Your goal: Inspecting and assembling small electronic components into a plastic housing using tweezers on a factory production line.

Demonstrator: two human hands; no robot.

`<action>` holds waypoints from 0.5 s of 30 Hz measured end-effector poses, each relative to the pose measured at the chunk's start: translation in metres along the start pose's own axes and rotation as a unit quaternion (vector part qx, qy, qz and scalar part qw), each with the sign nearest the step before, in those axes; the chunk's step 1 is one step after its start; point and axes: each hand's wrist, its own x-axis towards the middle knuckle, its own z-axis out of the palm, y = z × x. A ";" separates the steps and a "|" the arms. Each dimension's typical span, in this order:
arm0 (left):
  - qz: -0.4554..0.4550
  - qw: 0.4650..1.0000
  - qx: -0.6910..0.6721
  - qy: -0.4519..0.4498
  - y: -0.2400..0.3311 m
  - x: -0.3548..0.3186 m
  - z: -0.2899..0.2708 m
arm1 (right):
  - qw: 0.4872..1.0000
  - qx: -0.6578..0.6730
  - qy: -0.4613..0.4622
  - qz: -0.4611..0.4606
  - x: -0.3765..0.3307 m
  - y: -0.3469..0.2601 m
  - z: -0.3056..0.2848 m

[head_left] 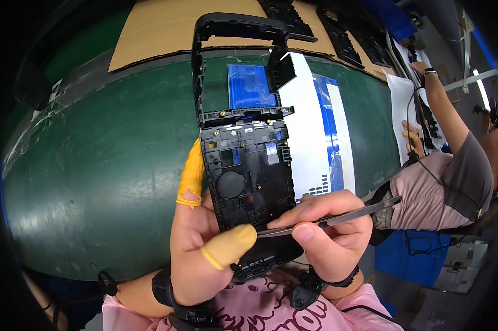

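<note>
Left hand: my left hand [196,248], low in the centre of the frame, is closed around the black plastic housing frame [248,165]; the thumb and one finger wear yellow rubber finger cots [229,245].
Right hand: my right hand [329,231], lower right of centre, pinches thin metal tweezers [337,219]; their tip touches the lower part of the housing.
Housing: I see it upright in the centre of the frame, its open handle loop reaching to the top edge.
Table: a dark green mat [111,165] fills the left and middle; a blue tray [250,85] lies behind the housing.
Upper left: brown cardboard sheet [161,27].
Right edge: another person [453,171] sits at the table.
</note>
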 end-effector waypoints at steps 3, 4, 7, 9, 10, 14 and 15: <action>0.006 0.998 0.049 -0.026 -0.001 0.001 -0.002 | 1.000 -0.003 -0.012 -0.012 0.001 0.003 -0.006; 0.010 0.998 0.068 -0.009 0.000 0.002 -0.002 | 0.998 0.053 0.006 -0.040 0.001 0.006 -0.010; 0.005 0.998 0.062 -0.014 0.008 0.002 -0.004 | 0.973 0.172 0.128 -0.086 0.009 0.003 -0.013; -0.002 0.999 0.038 -0.004 0.011 0.001 -0.001 | 0.975 0.137 0.164 -0.062 0.008 0.007 -0.034; -0.007 0.999 0.037 -0.008 0.011 0.002 0.003 | 0.974 0.134 0.169 -0.064 0.007 0.008 -0.040; 0.014 0.999 -0.015 0.041 0.013 0.004 0.013 | 0.981 -0.027 0.182 0.058 0.005 0.014 -0.050; 0.027 0.998 0.013 0.051 0.010 0.004 0.013 | 0.982 -0.023 0.176 0.068 0.004 0.016 -0.052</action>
